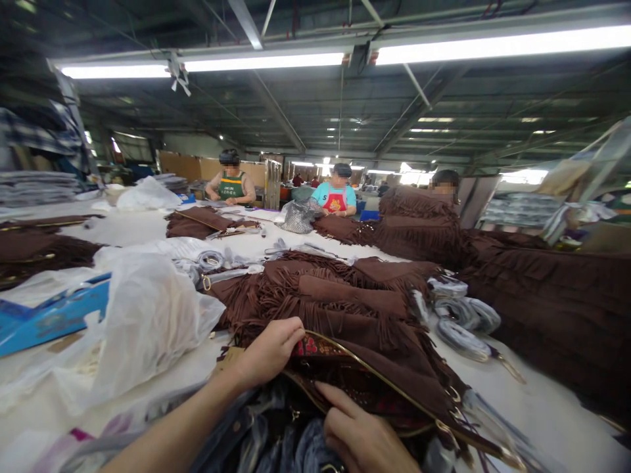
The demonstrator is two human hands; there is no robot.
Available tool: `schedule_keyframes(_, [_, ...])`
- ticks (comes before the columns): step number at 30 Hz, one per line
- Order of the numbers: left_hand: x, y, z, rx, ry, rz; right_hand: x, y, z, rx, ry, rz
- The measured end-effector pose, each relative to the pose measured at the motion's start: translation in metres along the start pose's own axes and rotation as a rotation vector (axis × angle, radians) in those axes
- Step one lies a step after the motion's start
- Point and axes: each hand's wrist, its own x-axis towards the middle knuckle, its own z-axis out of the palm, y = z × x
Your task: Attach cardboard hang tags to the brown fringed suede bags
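A brown fringed bag lies open in front of me on the white table, its zip edge gold and its lining patterned red. My left hand is closed on the bag's near rim and holds the opening apart. Fingers of my right hand are curled at the mouth of the bag, index finger pointing into the lining; what they grip, if anything, is hidden. Grey wrapped straps lie bunched below both hands.
More brown fringed bags are heaped behind, and a large pile fills the right. Plastic bags and a blue box lie at left. Wrapped straps sit at right. Three people work across the table.
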Motion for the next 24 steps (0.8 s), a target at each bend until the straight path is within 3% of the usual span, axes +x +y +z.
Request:
schedule_keyframes(2, [0.003,-0.006,0.003,-0.074,0.027,-0.038,0.009,-0.002,0.002,0.118,0.063,-0.022])
schedule_keyframes(5, [0.011,-0.014,0.007,-0.195,0.071,-0.104,0.023,-0.003,0.005,0.232,0.215,0.05])
schedule_keyframes(7, [0.014,-0.019,0.01,-0.277,0.101,-0.147,0.029,-0.002,0.007,0.258,0.248,0.085])
schedule_keyframes(15, [0.014,-0.031,0.015,-0.54,0.124,-0.231,0.034,-0.001,-0.002,0.232,0.23,0.131])
schedule_keyframes(20, [0.015,-0.035,0.018,-0.647,0.124,-0.255,0.04,-0.006,-0.003,0.403,0.128,0.051])
schedule_keyframes(24, [0.013,-0.035,0.019,-0.706,0.123,-0.27,0.042,-0.002,-0.001,0.509,0.114,0.153])
